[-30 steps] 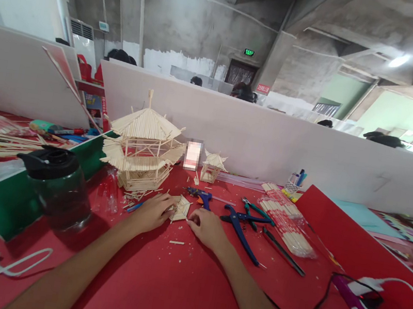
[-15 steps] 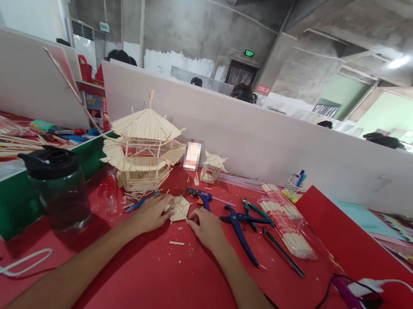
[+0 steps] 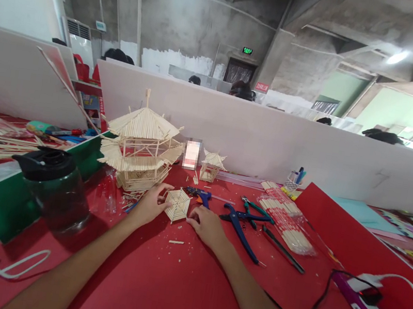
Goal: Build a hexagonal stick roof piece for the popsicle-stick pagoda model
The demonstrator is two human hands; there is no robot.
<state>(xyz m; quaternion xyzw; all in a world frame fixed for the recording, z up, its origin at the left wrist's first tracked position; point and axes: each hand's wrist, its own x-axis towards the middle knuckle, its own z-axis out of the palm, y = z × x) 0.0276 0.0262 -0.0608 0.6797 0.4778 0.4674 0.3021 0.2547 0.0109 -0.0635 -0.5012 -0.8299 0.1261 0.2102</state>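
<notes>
The left hand (image 3: 150, 203) is spread, thumb apart from the fingers, at the left edge of a hexagonal stick panel (image 3: 177, 205). The right hand (image 3: 206, 226) is curled at the panel's right edge, thumb and fingertips close together; I cannot tell whether they pinch a small stick. The panel lies on the bench (image 3: 176, 296) between the hands, its stick rings around a centre.

Just behind it lies a blue glue gun (image 3: 204, 198), and in front a loose stick (image 3: 176, 242). Farther out, blue-handled pliers (image 3: 243, 232) lie to the right, and a large stick pavilion (image 3: 142, 149) and a small stick pavilion (image 3: 211, 167) stand behind.

A sideways push from either hand could skew the panel or pop a thin stick off, if its joints are weak. Reaching back carelessly could knock the glue gun's tip into the panel.

Compared with half a second ago, the left hand is opened wider and covers less of the panel, which shows almost whole; the right hand is nearly unchanged.
</notes>
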